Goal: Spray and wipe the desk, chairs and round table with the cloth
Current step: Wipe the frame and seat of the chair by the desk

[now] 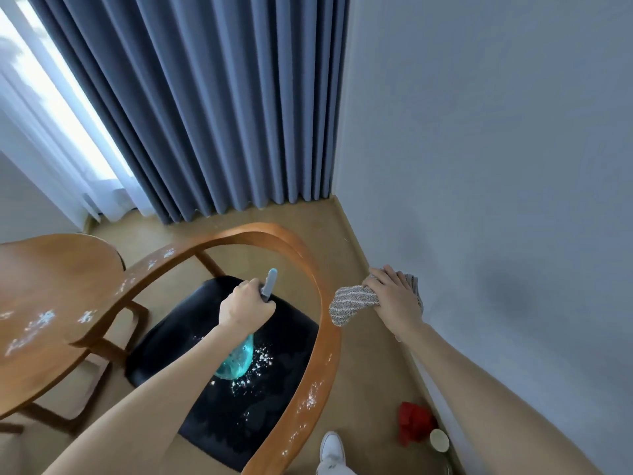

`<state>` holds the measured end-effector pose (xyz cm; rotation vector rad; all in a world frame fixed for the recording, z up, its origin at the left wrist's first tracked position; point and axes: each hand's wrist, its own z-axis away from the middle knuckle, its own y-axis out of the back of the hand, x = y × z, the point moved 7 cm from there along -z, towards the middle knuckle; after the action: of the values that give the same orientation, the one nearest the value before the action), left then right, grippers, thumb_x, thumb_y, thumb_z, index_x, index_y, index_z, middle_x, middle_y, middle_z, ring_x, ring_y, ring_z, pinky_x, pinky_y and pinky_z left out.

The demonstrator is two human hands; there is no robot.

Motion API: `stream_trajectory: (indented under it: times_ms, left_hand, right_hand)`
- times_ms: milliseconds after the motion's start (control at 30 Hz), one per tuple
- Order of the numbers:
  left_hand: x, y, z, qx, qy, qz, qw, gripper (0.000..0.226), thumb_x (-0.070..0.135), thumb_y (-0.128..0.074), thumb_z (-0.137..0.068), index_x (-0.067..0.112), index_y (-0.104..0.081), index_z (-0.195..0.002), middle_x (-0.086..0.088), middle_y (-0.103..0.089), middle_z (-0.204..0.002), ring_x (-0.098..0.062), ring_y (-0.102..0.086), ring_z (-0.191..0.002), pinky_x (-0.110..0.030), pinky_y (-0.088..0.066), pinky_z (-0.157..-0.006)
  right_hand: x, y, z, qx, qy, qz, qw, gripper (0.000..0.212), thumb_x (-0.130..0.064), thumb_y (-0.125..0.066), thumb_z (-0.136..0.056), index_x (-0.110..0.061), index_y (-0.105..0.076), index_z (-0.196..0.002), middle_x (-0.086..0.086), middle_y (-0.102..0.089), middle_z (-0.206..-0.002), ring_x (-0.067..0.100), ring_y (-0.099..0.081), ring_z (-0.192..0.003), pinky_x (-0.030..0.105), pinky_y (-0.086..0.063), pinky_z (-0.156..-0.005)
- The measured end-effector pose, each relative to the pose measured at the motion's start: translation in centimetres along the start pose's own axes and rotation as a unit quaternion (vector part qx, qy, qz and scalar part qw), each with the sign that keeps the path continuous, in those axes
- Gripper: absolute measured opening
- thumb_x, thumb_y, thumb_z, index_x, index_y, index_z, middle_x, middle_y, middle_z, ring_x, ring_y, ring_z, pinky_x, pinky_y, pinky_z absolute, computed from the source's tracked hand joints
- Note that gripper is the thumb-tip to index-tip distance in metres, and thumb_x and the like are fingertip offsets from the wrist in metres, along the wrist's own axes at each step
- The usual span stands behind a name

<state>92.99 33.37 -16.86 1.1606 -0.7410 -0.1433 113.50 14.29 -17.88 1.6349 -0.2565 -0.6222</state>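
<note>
Holding the spray bottle point(251, 320) in our left hand point(245, 308), we have the fingers wrapped tight round its neck, nozzle aimed ahead and away from us, and the teal body hanging below the palm over the black seat point(205, 337). It is kept low and close so the mist lands on the chair point(308, 269) and not on the floor. White flecks of foam already sit on the seat just under the bottle, along the curved wooden armrest on either side of our fingers, and on the round table point(51, 286) off to the left of them.

Our right hand point(394, 296) grips the striped cloth point(349, 303), bunched in curled fingers, with a loose fold drooping toward the armrest. It hangs just outside the rail, to the right of the spraying hand, ready to follow the spray without getting in its way. Whether the cloth touches the wood we cannot quite tell from this angle.

We judge the chair to be sprayed but not yet wiped, the table likewise. Near our white shoe point(331, 447), well behind the right fingers, lie something red point(414, 423) and a small pale cup point(439, 439) against the wall.
</note>
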Motion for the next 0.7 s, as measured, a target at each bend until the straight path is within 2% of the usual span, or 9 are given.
stream_trajectory:
  times_ms: [67,233,300,433,633,700]
  left_hand:
    - [0.2,0.6,-1.1,0.015,0.016,0.001,1.0,0.009,0.022,-0.057,-0.08,0.017,-0.051,-0.083,0.0,-0.057,-0.083,-0.022,-0.057,-0.074,-0.029,-0.038,-0.057]
    - [-0.4,1.5,-3.1,0.033,0.067,-0.005,0.997,0.013,0.021,-0.055,-0.083,0.01,-0.056,-0.089,-0.004,-0.057,-0.085,-0.023,-0.055,-0.072,-0.031,-0.041,-0.059]
    - [-1.3,1.8,-3.7,0.034,0.088,0.006,0.996,0.014,0.02,-0.054,-0.084,0.007,-0.056,-0.09,-0.006,-0.06,-0.084,-0.024,-0.057,-0.068,-0.033,-0.046,-0.06]
    - [-3.5,2.8,-3.9,0.044,0.116,0.027,0.992,0.025,0.021,-0.052,-0.082,0.011,-0.059,-0.104,-0.005,-0.063,-0.081,-0.024,-0.063,-0.064,-0.037,-0.057,-0.062]
    - [-6.9,5.0,-3.6,0.071,0.141,-0.009,0.987,0.014,0.022,-0.057,-0.082,0.018,-0.051,-0.094,-0.001,-0.057,-0.088,-0.023,-0.054,-0.075,-0.029,-0.04,-0.062]
    - [-8.9,5.9,-3.2,0.077,0.16,-0.011,0.984,0.015,0.022,-0.058,-0.082,0.02,-0.049,-0.095,-0.002,-0.056,-0.089,-0.024,-0.055,-0.077,-0.029,-0.039,-0.062]
  right_hand:
    - [0.3,0.3,-2.3,-0.015,0.015,-0.002,1.0,0.032,-0.009,-0.059,-0.087,-0.019,-0.059,-0.118,-0.003,-0.038,-0.148,0.025,-0.019,-0.142,0.039,-0.015,-0.115]
    - [-0.9,0.5,-6.8,-0.031,0.055,-0.018,0.998,0.036,-0.004,-0.055,-0.089,-0.019,-0.057,-0.122,-0.003,-0.034,-0.15,0.024,-0.014,-0.144,0.04,-0.012,-0.117]
    - [-1.8,0.3,-7.9,-0.034,0.072,-0.019,0.997,0.039,-0.002,-0.055,-0.089,-0.019,-0.057,-0.123,-0.002,-0.034,-0.151,0.023,-0.014,-0.145,0.04,-0.009,-0.118]
    - [-3.4,-0.4,-9.4,-0.042,0.091,-0.023,0.995,0.038,-0.003,-0.052,-0.09,-0.019,-0.056,-0.124,-0.002,-0.033,-0.151,0.023,-0.013,-0.145,0.039,-0.008,-0.117]
    - [-6.2,-1.1,-11.2,-0.045,0.123,-0.019,0.991,0.041,0.001,-0.051,-0.088,-0.019,-0.056,-0.124,-0.002,-0.034,-0.151,0.024,-0.013,-0.145,0.039,-0.005,-0.117]
    - [-7.4,-1.4,-11.6,-0.043,0.133,-0.014,0.99,0.041,0.001,-0.051,-0.088,-0.02,-0.056,-0.123,-0.002,-0.034,-0.151,0.024,-0.013,-0.145,0.039,-0.004,-0.117]
